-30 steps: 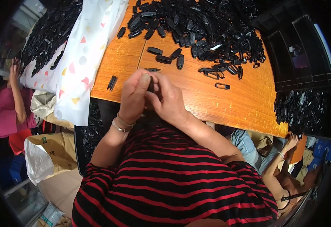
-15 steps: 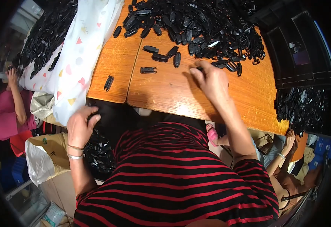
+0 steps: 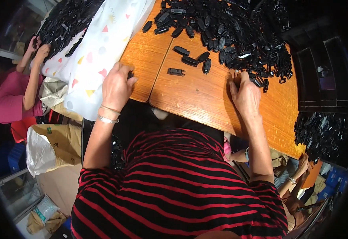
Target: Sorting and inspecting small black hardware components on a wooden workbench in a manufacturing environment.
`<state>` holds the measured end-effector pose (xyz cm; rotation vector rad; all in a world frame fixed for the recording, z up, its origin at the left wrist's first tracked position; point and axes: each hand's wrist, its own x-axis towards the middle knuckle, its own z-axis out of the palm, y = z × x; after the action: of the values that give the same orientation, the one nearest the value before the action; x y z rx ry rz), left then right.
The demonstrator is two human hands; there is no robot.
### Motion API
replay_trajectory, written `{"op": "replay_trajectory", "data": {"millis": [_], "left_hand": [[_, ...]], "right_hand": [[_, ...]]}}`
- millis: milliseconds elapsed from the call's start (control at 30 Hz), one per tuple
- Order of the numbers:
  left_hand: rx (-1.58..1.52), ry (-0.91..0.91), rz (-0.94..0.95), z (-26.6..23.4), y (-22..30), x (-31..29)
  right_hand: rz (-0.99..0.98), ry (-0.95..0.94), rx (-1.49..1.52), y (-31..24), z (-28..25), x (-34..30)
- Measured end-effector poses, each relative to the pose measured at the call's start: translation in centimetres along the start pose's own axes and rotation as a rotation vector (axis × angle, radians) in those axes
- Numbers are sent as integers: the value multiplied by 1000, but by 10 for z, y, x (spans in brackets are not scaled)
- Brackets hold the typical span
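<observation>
My left hand (image 3: 117, 87) is at the left edge of the wooden table (image 3: 198, 103), its fingers closed around a black plastic buckle piece (image 3: 130, 74), of which only a dark end shows. My right hand (image 3: 246, 95) is over the table by the near edge of a large heap of black buckle pieces (image 3: 237, 36). Its thumb and fingers are drawn together, and what they hold is hidden. Between my hands a pronged buckle piece (image 3: 176, 72) lies alone. Beyond it sits a small group of smooth, oval buckle pieces (image 3: 189, 61).
White patterned plastic sheeting (image 3: 90, 75) drapes along the left. Past it a person in a magenta top (image 3: 14, 95) handles another black heap (image 3: 68, 30). At right stand a black crate (image 3: 325, 71) and more black pieces (image 3: 321, 131), with another person's hand (image 3: 301, 167) nearby.
My left hand has risen from beside the table onto its left edge, where a lone buckle piece lay, and closed on it. My right hand has shifted slightly right along the heap.
</observation>
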<state>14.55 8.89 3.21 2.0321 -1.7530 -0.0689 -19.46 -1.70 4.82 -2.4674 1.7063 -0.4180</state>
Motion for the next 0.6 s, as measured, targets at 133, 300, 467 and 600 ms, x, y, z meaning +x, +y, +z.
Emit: {"op": "replay_trajectory", "data": {"millis": [133,300,467,600], "left_hand": [[-17,103,36,-3,0,-8],[42,82,-9,0,-4,-10],[-953,45,-324,22,43,6],[-1366,-15,-292,32,94,28]], "right_hand": [[18,23,50,-3,-6,-6],[-64,52,360,-26,4,-10],[-171,-21,727,-73,31,-12],[-183,90,765,-102,31,-10]]}}
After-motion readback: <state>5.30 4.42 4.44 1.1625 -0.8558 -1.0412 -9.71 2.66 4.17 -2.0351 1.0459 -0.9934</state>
